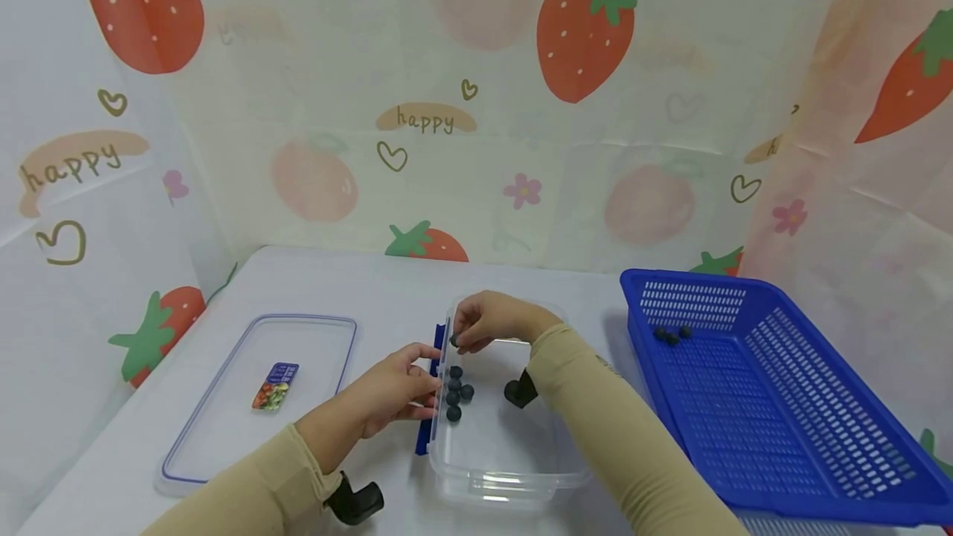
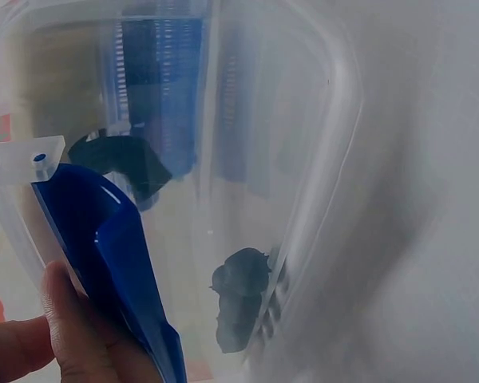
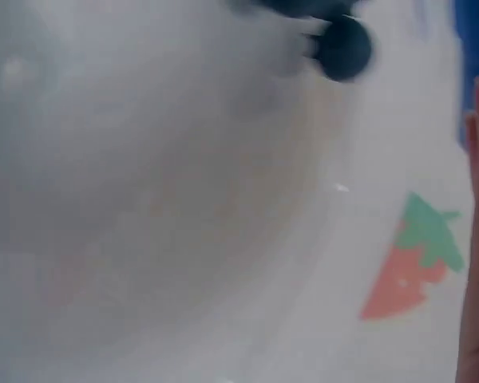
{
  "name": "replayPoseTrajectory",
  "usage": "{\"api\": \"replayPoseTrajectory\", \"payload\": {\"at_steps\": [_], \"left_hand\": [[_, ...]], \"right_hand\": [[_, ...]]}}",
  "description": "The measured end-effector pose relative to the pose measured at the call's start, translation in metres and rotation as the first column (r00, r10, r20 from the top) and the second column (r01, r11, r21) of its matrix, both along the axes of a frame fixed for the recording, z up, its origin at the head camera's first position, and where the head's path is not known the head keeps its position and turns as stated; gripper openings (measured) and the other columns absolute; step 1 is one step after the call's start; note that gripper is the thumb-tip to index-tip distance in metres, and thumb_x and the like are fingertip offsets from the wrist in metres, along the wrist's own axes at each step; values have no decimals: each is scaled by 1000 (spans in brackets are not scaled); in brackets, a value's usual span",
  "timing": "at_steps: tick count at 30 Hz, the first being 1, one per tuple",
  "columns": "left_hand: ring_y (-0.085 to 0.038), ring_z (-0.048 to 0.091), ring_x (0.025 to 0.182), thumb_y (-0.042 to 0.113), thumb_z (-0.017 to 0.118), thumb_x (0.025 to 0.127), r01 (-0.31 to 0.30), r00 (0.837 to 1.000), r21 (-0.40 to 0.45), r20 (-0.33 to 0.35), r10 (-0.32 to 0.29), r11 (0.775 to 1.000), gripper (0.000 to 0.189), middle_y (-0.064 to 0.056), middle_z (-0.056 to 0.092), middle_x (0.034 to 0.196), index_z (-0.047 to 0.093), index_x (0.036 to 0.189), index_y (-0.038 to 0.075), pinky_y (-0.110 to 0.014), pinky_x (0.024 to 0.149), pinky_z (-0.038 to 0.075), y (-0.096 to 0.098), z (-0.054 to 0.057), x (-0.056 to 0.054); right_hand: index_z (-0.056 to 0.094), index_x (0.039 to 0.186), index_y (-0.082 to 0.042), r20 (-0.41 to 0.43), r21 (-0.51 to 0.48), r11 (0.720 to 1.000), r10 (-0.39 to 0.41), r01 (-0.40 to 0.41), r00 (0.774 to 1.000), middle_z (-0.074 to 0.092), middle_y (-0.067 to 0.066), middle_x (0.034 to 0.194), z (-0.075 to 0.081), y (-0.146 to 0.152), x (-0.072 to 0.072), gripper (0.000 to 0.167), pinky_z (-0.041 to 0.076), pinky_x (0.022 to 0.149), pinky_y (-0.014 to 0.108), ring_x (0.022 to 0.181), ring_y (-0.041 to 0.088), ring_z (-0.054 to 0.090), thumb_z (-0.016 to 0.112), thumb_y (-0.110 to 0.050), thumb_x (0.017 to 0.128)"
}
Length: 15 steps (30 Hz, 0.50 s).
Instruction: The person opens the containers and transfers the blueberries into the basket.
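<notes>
A clear plastic box (image 1: 514, 445) with a blue latch (image 2: 116, 247) on its left side stands in the middle of the table. Inside, several dark blueberries (image 1: 453, 398) lie along the left wall; the right wrist view shows one blueberry (image 3: 343, 49) close up. Over the box's far left corner, my right hand (image 1: 495, 319) pinches a single blueberry (image 1: 455, 340) between thumb and fingertips. My left hand (image 1: 390, 391) touches the latch side from outside, its fingers fairly straight and spread along it. In the left wrist view those fingers (image 2: 80, 343) lie against the latch.
On the right, a blue perforated basket (image 1: 744, 404) holds a few blueberries (image 1: 672, 337) in its far left corner. A clear lid (image 1: 216, 428) with a blue seal lies at the left, with a printed label (image 1: 275, 387) on it. A strawberry-printed sheet (image 1: 514, 147) hangs behind.
</notes>
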<state>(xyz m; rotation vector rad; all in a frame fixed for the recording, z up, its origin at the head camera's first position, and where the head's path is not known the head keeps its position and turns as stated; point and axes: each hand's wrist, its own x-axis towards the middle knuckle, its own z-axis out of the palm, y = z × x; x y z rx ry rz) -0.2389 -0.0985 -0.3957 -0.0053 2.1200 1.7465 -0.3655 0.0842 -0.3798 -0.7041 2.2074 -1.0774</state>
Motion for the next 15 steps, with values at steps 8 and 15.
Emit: {"api": "replayPoseTrajectory", "payload": {"at_steps": [8,15], "left_hand": [[-21,57,75,9,54,91,-11,1000,0,9,11,1000,42,-14,55,89,40,130,13,-30,69,55,0,0,0],[-21,58,75,9,54,91,-4,1000,5,-2,4,1000,43,-14,55,89,40,131,13,-30,68,55,0,-1,-1]], "right_hand": [[61,88,-4,-41,-12,1000,-9,8,999,67,10,87,22,9,-6,9,55,73,31,92,36,63,67,-9,83],[60,90,-4,-133,-35,999,-27,23,991,67,10,89,56,35,-6,11,54,75,32,91,34,63,66,-10,83]]}}
